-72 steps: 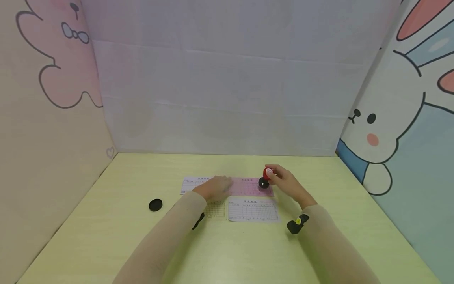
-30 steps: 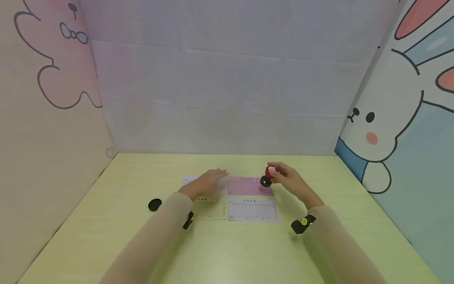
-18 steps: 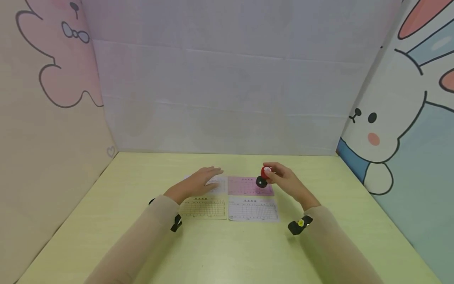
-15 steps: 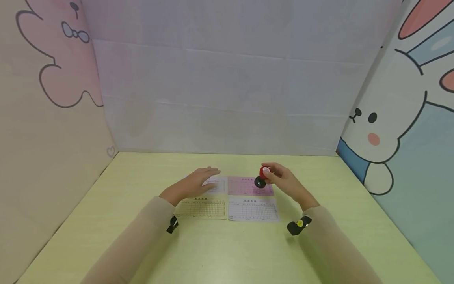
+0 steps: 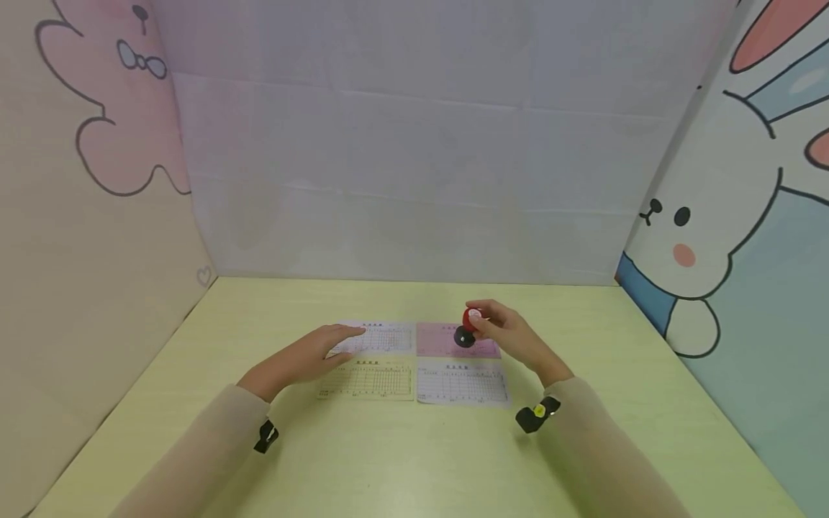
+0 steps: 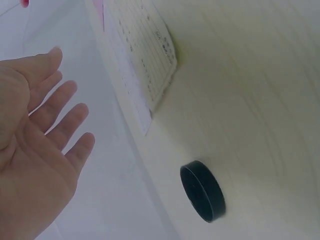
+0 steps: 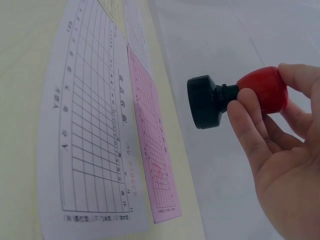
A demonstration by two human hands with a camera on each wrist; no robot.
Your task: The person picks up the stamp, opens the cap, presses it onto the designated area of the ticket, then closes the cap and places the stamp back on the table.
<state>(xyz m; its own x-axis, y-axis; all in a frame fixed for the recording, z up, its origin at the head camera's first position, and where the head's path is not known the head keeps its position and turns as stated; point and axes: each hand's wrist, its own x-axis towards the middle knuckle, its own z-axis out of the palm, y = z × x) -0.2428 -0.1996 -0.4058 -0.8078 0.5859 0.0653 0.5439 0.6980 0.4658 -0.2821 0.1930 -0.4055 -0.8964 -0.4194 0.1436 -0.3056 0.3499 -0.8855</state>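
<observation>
My right hand (image 5: 518,339) pinches a stamp (image 7: 204,102) by its red handle, thumb and fingers round it. Its round black base hangs over the pink form (image 5: 434,341), apart from the paper in the right wrist view. A red mark (image 7: 160,175) shows on that form. My left hand (image 5: 304,357) hovers at the left of the sheets, fingers stretched, holding nothing. A round black cap (image 6: 202,192) lies on the table near it in the left wrist view; in the head view the left arm hides it.
A white form (image 5: 388,338) lies left of the pink one. In front are a yellow form (image 5: 376,381) and another white form (image 5: 461,383). The pale yellow table (image 5: 401,460) is bounded by a back wall (image 5: 414,180) and side walls with cartoon drawings.
My left hand has lifted off the sheets and drawn back left and nearer, uncovering the white and yellow forms. The right hand has shifted slightly left with the stamp.
</observation>
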